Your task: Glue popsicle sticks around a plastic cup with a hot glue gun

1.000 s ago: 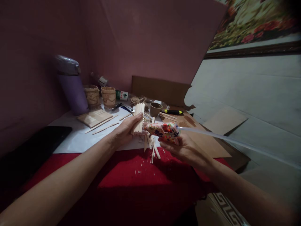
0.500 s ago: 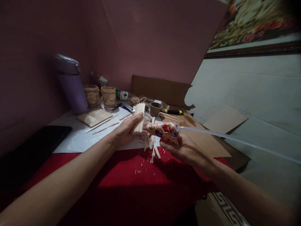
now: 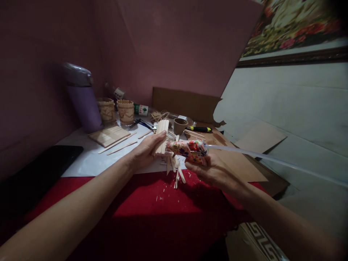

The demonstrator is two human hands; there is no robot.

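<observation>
My left hand (image 3: pixel 146 148) is closed around a clear plastic piece, perhaps a cut bottle, with several flat craft sticks (image 3: pixel 162 135) side by side on it. The thumb presses on the sticks. In my right hand (image 3: pixel 214 171) is a flower-patterned glue gun (image 3: pixel 190 148), its nozzle end pointing left at the plastic piece. A long clear glue stick (image 3: pixel 250 151) runs out of its back to the right. The exact contact between nozzle and piece is hard to make out. Below them, loose craft sticks (image 3: pixel 180 174) and scraps lie partly on red cloth (image 3: pixel 130 206).
At the left stand a purple tumbler (image 3: pixel 83 105) and two stick-covered cups (image 3: pixel 125 112). A flat stack of craft sticks (image 3: pixel 108 137) rests on white paper. Behind my hands are a brown pot (image 3: pixel 179 127), a black-and-yellow cutter (image 3: pixel 199 129), scissors (image 3: pixel 145 124) and cardboard (image 3: pixel 185 103).
The sticks and plastic piece have tilted slightly, and the glue gun has shifted very slightly. Both hands keep their hold.
</observation>
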